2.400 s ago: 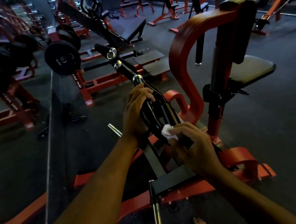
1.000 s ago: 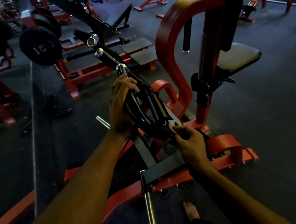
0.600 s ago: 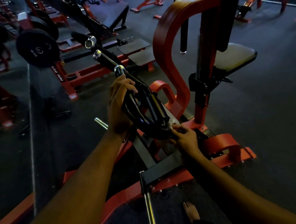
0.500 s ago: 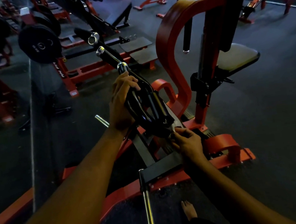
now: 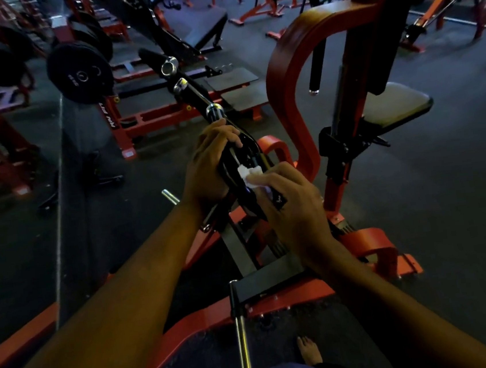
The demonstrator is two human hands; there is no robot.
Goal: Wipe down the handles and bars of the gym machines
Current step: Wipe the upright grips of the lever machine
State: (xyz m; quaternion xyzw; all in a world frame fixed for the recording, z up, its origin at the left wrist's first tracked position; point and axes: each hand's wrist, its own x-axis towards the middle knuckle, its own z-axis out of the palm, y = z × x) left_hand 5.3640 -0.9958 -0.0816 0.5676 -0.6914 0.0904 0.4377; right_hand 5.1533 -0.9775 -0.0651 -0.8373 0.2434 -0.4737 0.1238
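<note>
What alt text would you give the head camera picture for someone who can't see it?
Seen from above, a person's right hand presses a white cloth against a black handle assembly on a red gym machine, while the left hand grips the assembly from the other side. A dim gym floor with weight plates and benches lies beyond.

Dim gym; dark rubber floor (image 5: 446, 192), red frames.

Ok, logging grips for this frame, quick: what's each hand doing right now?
Left hand: closed around the black handle assembly, steadying it.
Right hand: closed on a white cloth, pressing it against the same handle.
</note>
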